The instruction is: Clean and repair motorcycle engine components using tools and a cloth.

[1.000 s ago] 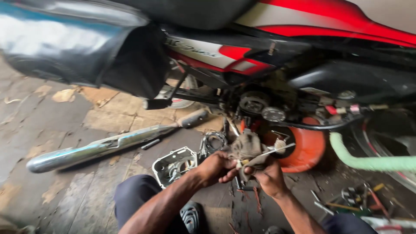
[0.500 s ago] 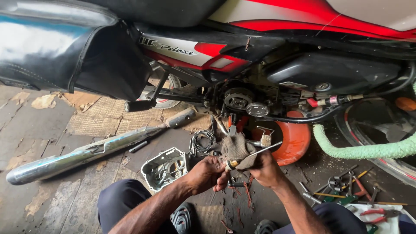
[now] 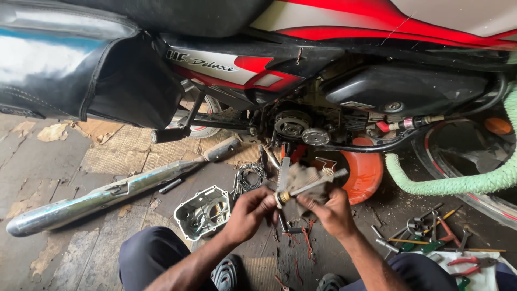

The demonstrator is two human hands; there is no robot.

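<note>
Cracked concrete floor (image 3: 48, 161), motorcycle (image 3: 334, 48) parked over it, engine side open: cover (image 3: 203, 211) is off and lies on the floor by the person's knee, exhaust pipe (image 3: 102, 196) is off too and lies beside it, clutch plates (image 3: 249, 177) stacked near the engine. Gears (image 3: 301, 129) exposed on the bike. So teardown looks well along; nothing refitted as far as I can see.

Shaft (image 3: 309, 186) is held between both hands, just below the open engine, with a dirty rag (image 3: 301, 178) around its middle (wiping, by the look of it).

Left hand (image 3: 250, 210): fingers curled, pinching the shaft's brass-coloured end.
Right hand (image 3: 331, 213): closed around shaft and rag.

Tools (image 3: 431, 237) scattered at right, green hose (image 3: 452, 183) above them, orange tub (image 3: 363, 172) behind the shaft.
</note>
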